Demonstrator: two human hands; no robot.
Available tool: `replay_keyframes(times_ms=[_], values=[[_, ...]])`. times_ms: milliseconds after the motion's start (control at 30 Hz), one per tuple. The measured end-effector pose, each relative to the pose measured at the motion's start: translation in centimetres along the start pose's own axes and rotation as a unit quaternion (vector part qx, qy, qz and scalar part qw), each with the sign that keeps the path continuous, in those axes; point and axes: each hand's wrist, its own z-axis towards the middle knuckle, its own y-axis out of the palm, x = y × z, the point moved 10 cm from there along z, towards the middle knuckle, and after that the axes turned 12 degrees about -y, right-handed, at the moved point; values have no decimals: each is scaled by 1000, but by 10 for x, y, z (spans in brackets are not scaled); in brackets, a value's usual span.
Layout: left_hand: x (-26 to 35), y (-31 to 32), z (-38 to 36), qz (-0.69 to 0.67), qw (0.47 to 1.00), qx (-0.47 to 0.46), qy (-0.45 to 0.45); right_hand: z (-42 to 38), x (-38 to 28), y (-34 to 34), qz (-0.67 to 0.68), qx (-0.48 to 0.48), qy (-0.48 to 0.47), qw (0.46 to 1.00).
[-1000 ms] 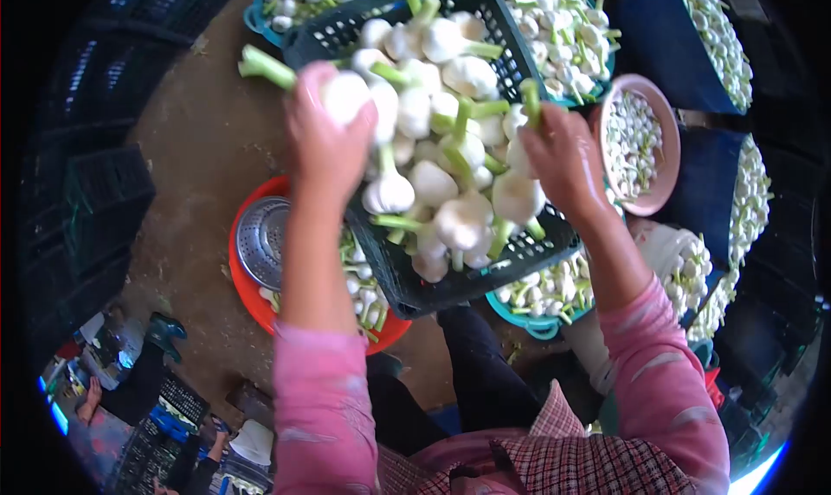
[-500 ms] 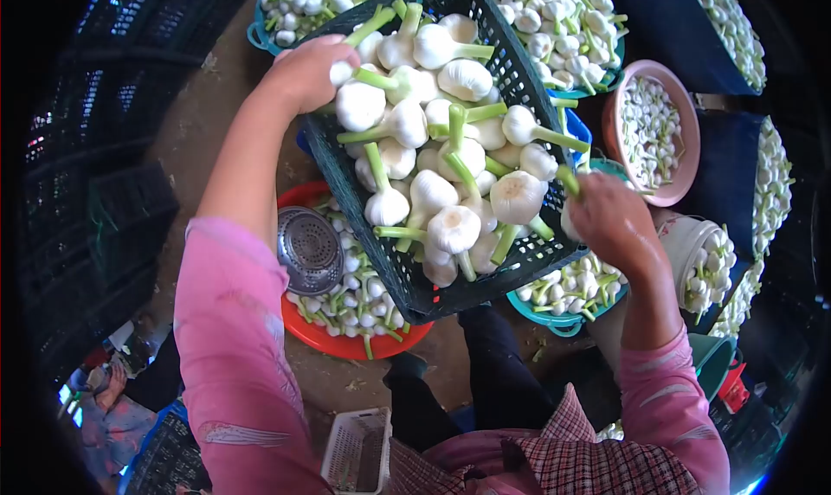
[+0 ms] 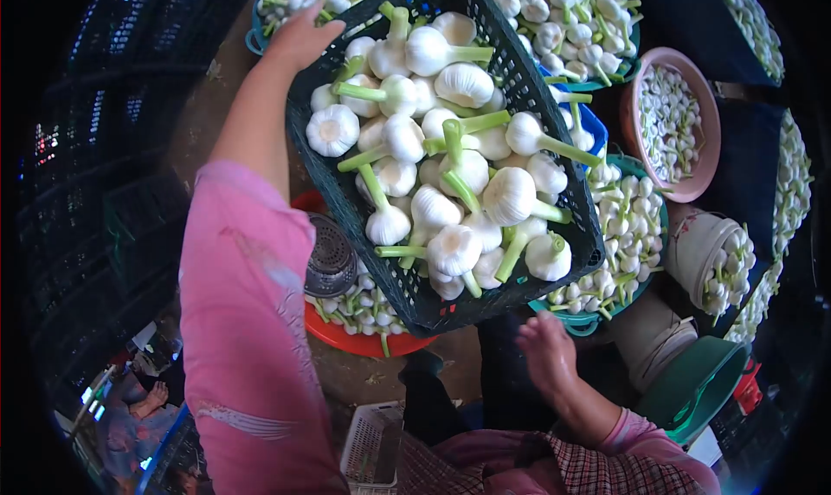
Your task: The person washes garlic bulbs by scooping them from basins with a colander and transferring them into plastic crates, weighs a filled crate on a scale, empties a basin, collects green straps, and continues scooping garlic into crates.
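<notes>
A dark green slatted crate full of white garlic bulbs with cut green stems is tilted in front of me. My left hand is just beyond the crate's upper left edge, at the basin of garlic there. Its thumb is apart from the fingers, and no bulb shows in it. Below the crate's lower right corner, near my lap, my right hand is raised with loosely bent fingers and nothing visible in it.
A red basin with small garlic and a metal strainer sits below the crate. Right are a teal basin of garlic, a pink basin, a white bucket and a green tub. A white basket is near my lap.
My left hand has left a bulb at the crate's left side and moved up past its edge. My right hand has let go of its garlic bulb and dropped toward my lap.
</notes>
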Motion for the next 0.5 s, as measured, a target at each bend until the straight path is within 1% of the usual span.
replay_keyframes(times_ms=[67, 100, 133, 167, 200, 267, 300, 333, 400, 433, 500], values=[[7, 31, 1, 78, 981, -155, -90, 8, -6, 58, -28, -168, -64, 983], [6, 37, 3, 82, 982, -147, -86, 19, -12, 69, 28, -142, -85, 986], [4, 38, 12, 90, 984, -134, -80, 34, -1, 65, 60, -82, -38, 994], [5, 40, 13, 91, 979, -165, -71, 46, -2, 60, 48, -40, -92, 994], [5, 45, 9, 105, 978, -170, -66, 49, 0, 52, 36, 6, -137, 990], [-10, 41, 12, 7, 992, -95, -87, 45, 2, 57, 73, 26, -145, 986], [-15, 45, 15, 5, 991, -101, -93, 40, -3, 63, 69, 30, -154, 985], [-13, 38, 12, 0, 991, -72, -111, 40, -6, 63, 83, 27, -161, 983], [11, 11, -11, 64, 989, -88, -104, 53, 5, 54, 132, 23, -85, 987], [14, -6, -28, 36, 990, -92, -97, 51, 3, 46, 132, 25, -64, 989], [20, -73, -104, 17, 992, -69, -106, 29, 0, 9, 138, 55, -60, 987]])
